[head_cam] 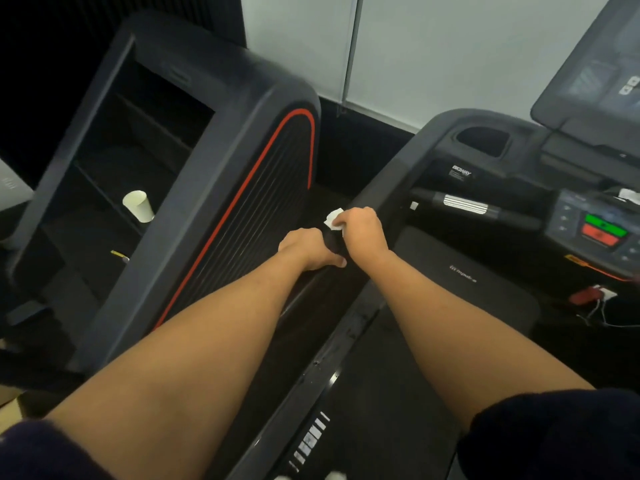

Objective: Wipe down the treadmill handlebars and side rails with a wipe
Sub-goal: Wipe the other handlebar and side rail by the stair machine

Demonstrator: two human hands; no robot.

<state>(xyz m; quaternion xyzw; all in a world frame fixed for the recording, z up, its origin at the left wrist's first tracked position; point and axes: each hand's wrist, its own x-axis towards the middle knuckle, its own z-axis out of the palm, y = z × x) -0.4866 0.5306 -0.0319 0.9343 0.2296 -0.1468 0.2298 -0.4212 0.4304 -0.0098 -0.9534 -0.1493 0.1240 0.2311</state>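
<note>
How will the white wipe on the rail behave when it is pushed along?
Probably floppy: the wipe sticks out crumpled from under the right hand. Likely very light, being small and thin. It may bunch up rather than slide flat along the dark handrail.

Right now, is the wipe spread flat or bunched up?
Bunched up: the right hand grips the wipe on the handlebar, only a crumpled corner sticking out.

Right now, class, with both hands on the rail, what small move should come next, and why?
Probably slide the right hand and its wipe forward along the rail: the wipe sits on the rail just beyond the left hand, which grips it, and much rail lies ahead toward the console.
</note>
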